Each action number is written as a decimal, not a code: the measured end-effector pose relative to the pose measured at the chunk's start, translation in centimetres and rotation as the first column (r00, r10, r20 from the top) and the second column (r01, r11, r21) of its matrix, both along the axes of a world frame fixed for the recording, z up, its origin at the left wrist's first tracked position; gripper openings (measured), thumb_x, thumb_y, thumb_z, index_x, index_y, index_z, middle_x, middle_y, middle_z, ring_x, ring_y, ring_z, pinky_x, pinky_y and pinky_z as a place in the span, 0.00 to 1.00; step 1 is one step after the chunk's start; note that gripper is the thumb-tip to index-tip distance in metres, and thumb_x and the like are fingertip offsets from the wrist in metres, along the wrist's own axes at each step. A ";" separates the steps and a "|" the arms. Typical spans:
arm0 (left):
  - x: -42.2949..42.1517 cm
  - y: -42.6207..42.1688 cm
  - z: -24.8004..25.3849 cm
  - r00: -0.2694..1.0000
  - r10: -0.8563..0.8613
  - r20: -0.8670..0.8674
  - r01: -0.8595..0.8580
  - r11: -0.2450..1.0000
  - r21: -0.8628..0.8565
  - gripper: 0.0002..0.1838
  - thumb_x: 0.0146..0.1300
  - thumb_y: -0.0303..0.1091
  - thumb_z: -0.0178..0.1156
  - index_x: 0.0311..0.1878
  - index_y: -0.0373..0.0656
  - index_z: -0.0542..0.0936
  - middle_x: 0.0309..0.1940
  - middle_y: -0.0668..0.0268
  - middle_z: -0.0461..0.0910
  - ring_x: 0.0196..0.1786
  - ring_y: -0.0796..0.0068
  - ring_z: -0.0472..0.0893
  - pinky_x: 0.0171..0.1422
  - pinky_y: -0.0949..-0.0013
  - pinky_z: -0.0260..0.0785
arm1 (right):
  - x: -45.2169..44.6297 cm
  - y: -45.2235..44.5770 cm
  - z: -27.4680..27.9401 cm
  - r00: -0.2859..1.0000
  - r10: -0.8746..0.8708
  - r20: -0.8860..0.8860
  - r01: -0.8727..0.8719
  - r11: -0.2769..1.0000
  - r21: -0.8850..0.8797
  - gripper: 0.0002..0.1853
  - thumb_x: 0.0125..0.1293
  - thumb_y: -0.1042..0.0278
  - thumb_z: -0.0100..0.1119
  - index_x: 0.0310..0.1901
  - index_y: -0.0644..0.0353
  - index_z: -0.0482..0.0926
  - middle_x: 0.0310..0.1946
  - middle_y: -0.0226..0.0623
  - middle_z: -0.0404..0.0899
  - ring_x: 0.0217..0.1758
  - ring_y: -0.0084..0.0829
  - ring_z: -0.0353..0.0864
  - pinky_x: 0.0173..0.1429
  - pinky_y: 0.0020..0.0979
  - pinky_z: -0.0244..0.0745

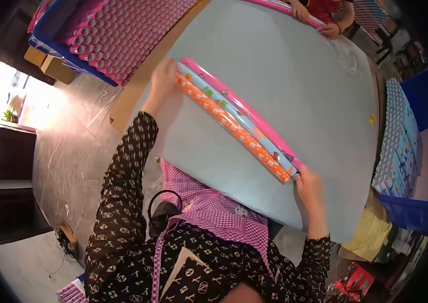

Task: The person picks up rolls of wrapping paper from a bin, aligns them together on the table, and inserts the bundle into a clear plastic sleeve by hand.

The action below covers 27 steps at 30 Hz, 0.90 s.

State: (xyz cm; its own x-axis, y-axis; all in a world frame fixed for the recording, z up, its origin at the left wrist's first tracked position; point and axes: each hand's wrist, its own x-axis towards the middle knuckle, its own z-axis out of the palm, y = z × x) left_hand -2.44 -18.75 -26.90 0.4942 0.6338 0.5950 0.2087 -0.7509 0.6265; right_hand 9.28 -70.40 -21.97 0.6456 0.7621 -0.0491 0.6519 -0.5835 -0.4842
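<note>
Three long wrapping paper rolls lie side by side and slanted in front of me: a pink roll [259, 125], a light blue patterned roll [234, 113] and an orange roll [234, 129] with white marks. A shiny clear film seems to cover them. My left hand [165, 76] is closed around their upper left end. At the lower right end, my right hand [309, 188] grips with fingers bent against the roll tips; some fingertips are hidden. Beneath the rolls is the pale grey-blue table top [214, 166].
A blue crate [67, 58] at upper left holds many pink rolls [123, 35]. Across the table, another person's hands [330, 30] hold a pink roll [274, 5]. Light blue rolls [398, 146] are stacked at right above a blue bin [408, 212]. Clear plastic [347, 58] lies near the far edge.
</note>
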 end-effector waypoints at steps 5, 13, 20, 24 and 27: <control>0.5 4.3 2.8 0.993 -0.006 -0.114 -0.083 0.650 -0.755 0.20 0.70 0.46 0.54 0.49 0.37 0.82 0.42 0.63 0.82 0.47 0.69 0.78 0.52 0.64 0.69 | 0.1 -1.0 -0.6 0.998 0.001 0.066 0.000 1.000 -0.015 0.08 0.62 0.71 0.60 0.40 0.60 0.73 0.35 0.47 0.80 0.38 0.53 0.80 0.39 0.48 0.74; 4.6 2.8 2.6 0.819 -0.410 -0.401 0.059 0.757 -0.651 0.27 0.72 0.54 0.47 0.47 0.38 0.82 0.33 0.62 0.81 0.37 0.73 0.78 0.44 0.66 0.69 | -0.1 -1.2 -0.8 0.999 -0.017 0.047 0.016 1.000 0.006 0.07 0.61 0.73 0.58 0.41 0.59 0.74 0.34 0.46 0.79 0.37 0.52 0.80 0.39 0.48 0.74; 2.2 2.8 2.7 0.812 -0.486 -0.324 0.171 0.728 -0.664 0.23 0.72 0.55 0.48 0.39 0.45 0.80 0.24 0.72 0.71 0.24 0.81 0.69 0.26 0.72 0.60 | -0.4 -2.3 -1.0 0.999 -0.022 0.049 0.018 0.997 0.079 0.07 0.64 0.71 0.54 0.43 0.57 0.75 0.34 0.46 0.80 0.38 0.52 0.80 0.40 0.48 0.75; 1.2 4.1 1.8 0.776 -0.383 -0.500 -0.040 0.762 -0.646 0.24 0.73 0.52 0.50 0.54 0.40 0.78 0.33 0.67 0.77 0.31 0.75 0.76 0.34 0.70 0.70 | 0.9 -1.8 0.1 1.000 -0.011 0.016 0.009 0.994 0.107 0.05 0.66 0.68 0.53 0.42 0.56 0.75 0.34 0.45 0.81 0.38 0.51 0.81 0.40 0.49 0.74; -0.2 3.1 0.6 0.811 -0.341 -0.476 0.153 0.908 -0.390 0.22 0.74 0.47 0.49 0.58 0.38 0.78 0.44 0.57 0.77 0.44 0.62 0.76 0.49 0.63 0.68 | 4.1 -1.4 -1.4 0.995 0.064 0.082 -0.066 0.997 0.025 0.09 0.65 0.68 0.56 0.47 0.54 0.76 0.33 0.41 0.81 0.39 0.49 0.81 0.40 0.47 0.75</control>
